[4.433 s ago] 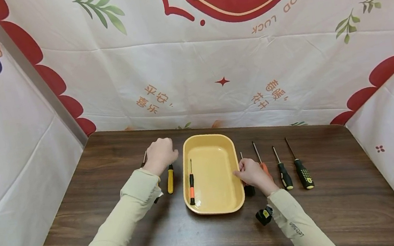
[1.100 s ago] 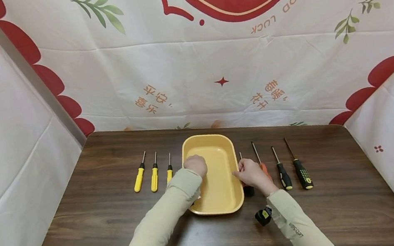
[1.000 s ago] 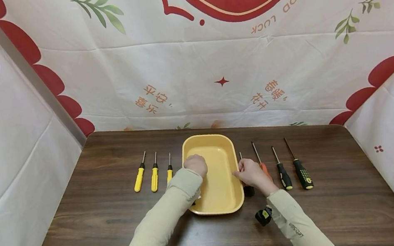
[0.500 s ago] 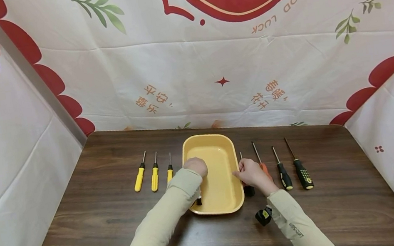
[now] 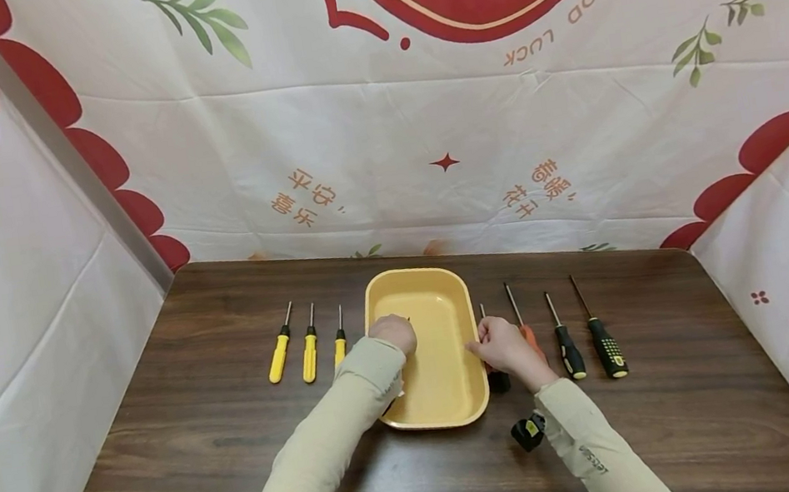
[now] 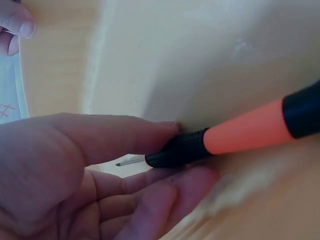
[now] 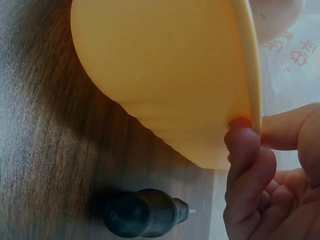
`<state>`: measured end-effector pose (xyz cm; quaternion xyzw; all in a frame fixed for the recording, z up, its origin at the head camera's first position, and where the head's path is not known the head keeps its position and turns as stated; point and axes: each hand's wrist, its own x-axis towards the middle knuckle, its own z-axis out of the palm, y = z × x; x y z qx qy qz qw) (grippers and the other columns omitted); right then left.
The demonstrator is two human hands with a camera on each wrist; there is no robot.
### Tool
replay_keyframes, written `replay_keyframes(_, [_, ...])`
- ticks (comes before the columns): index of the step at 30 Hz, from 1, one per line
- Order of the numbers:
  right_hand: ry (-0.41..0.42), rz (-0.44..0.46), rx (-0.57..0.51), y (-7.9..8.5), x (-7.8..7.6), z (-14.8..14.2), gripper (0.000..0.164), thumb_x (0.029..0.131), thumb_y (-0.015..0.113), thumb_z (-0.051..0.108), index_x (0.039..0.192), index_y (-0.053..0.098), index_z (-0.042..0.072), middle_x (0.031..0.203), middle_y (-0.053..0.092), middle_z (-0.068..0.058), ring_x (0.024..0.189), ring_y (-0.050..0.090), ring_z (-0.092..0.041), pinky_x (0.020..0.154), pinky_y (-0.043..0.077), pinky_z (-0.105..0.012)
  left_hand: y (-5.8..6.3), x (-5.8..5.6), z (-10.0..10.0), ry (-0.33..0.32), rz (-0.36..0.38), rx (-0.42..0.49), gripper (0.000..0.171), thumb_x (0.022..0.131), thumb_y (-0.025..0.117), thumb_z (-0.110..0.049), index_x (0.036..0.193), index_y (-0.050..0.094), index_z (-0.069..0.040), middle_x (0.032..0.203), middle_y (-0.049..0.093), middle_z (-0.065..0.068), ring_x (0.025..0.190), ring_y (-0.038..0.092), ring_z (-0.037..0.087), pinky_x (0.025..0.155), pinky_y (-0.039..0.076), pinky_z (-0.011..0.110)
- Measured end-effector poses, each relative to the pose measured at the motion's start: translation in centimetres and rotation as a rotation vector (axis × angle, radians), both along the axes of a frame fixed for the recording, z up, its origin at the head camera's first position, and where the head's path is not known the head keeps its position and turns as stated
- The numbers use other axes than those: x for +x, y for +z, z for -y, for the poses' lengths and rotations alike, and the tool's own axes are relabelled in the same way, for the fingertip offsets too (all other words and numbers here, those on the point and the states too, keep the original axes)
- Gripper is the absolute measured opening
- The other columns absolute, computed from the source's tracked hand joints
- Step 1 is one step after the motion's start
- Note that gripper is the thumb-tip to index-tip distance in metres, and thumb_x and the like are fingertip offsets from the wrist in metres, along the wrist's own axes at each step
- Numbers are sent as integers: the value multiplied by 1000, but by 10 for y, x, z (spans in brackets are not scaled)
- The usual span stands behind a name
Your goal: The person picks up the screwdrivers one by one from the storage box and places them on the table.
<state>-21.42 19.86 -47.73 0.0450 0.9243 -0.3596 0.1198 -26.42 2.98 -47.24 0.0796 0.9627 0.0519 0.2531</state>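
Observation:
My left hand (image 5: 393, 332) is over the left side of a yellow plastic tray (image 5: 469, 336). In the left wrist view, its thumb and fingers pinch a small screwdriver (image 6: 247, 127) by the black collar of its black and orange handle. The thin tip points away past the fingers, and the sleeve hides most of the tool in the head view. With thumb and curled fingers, my right hand (image 5: 505, 344) grips the tray's right rim (image 7: 252, 75). Beneath that hand, outside the tray, lies a dark-handled screwdriver (image 7: 145, 212), partly covered in the head view.
Left of the tray lie yellow-handled screwdrivers (image 5: 279, 358), one partly behind the sleeve. To the right are an orange-handled screwdriver (image 5: 528, 336), a black one (image 5: 570, 354) and a black-and-yellow one (image 5: 608, 349). A black tape measure (image 5: 528, 432) sits by the right cuff.
My left hand has moved right from the yellow screwdrivers into the tray and taken hold of the small screwdriver lying there. The screwdriver's angle shifts slightly in the last second. The right hand stays put.

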Motion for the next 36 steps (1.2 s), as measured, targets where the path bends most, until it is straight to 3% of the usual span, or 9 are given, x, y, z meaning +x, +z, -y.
replay_keyframes(10, [-5,10,-17,1,-1,0,20,83,61,10,74,45,2,54,46,-4,40,48,-12,39,39,-22,2,-1,-1,-34,-17,-34,11,72,69,-7,82,67,-7,85,63,6,68,54,18,54,46,26])
replay_keyframes(15, [-6,12,-20,1,0,0,20,83,61,9,74,45,2,55,47,-5,40,49,-12,39,41,-23,2,-1,0,-65,-26,-33,3,73,65,-5,74,66,-7,78,60,6,65,52,18,51,45,25])
replay_keyframes(26, [-17,9,-11,0,0,-1,21,83,62,9,72,44,3,55,45,-4,39,50,-11,39,41,-23,6,-1,0,-103,-59,-24,4,73,63,-4,72,63,-8,76,59,5,63,51,18,51,45,26])
replay_keyframes(36, [-9,2,7,2,0,0,21,83,62,10,72,45,3,54,46,-3,39,48,-11,38,39,-22,13,2,2,-106,-45,-1,16,71,63,-2,59,54,-10,67,51,6,55,42,17,43,36,25])
